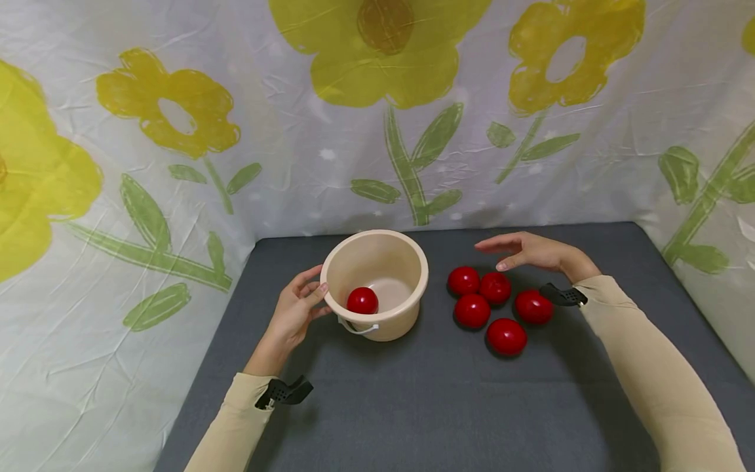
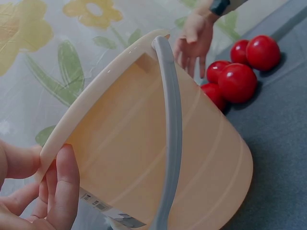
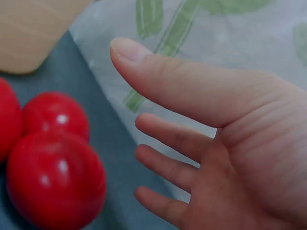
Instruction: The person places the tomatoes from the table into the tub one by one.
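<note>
A cream plastic bucket (image 1: 406,313) stands left of the middle of the table, its pale grey handle (image 2: 172,124) hanging down the near side. Inside it lies one glossy red ball (image 1: 362,300). My left hand (image 1: 297,308) pinches the bucket's left rim, thumb on one side and fingers on the other. Several more red balls (image 1: 472,311) lie in a loose group to the right of the bucket. Just beyond the far balls, my right hand (image 1: 533,252) hovers with fingers extended and thumb apart. Nothing lies between its fingers in the right wrist view.
A dark grey cloth covers the table (image 1: 401,406). White fabric with yellow flowers (image 1: 295,157) hangs behind and at both sides, close to the table's edges. Black bands (image 1: 563,295) sit on both wrists over beige sleeves.
</note>
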Available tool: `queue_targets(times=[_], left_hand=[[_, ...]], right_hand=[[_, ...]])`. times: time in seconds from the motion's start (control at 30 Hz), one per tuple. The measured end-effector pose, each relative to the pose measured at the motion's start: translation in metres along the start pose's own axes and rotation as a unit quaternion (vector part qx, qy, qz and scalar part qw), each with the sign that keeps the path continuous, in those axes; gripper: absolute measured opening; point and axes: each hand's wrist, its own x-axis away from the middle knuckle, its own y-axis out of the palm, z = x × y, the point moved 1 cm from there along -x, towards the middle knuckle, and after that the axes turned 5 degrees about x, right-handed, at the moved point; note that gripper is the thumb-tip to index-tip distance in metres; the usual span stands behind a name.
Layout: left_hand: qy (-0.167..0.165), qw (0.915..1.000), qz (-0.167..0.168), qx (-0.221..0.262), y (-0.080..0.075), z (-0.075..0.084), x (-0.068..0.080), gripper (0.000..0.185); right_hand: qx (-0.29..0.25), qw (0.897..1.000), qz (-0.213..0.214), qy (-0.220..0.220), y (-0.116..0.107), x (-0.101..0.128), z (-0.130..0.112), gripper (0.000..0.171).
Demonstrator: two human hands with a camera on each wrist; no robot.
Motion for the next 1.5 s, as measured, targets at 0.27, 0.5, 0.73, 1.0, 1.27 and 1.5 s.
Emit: queue_targets(times=[0.27,0.5,0.73,1.0,1.27,1.5], left_hand=[[-0.001,1.0,0.003,-0.003,0.0,-0.001,-0.001,0.052],[-0.002,1.0,0.003,0.0,0.0,0.0,0.0,0.052],[-0.002,1.0,0.003,0.0,0.0,0.0,0.0,0.052],[0.001,1.0,0.006,0.001,0.0,0.0,0.0,0.053],[-0.001,1.0,0.008,0.003,0.0,0.0,0.0,0.053],[0.0,1.0,0.008,0.001,0.0,-0.001,0.0,0.052]], right_hand=[[0.0,1.0,-0.01,0.024,0.007,0.002,0.026,0.064],[-0.008,0.999,-0.018,0.031,0.012,0.001,0.038,0.067],[-0.003,0.999,-0.013,0.044,0.016,0.002,0.043,0.064],[-0.018,0.998,-0.016,0.051,0.021,0.001,0.043,0.06],[-0.023,0.998,-0.011,0.05,0.022,0.002,0.045,0.059],[-0.017,0.999,-0.007,0.045,0.023,0.003,0.045,0.058]])
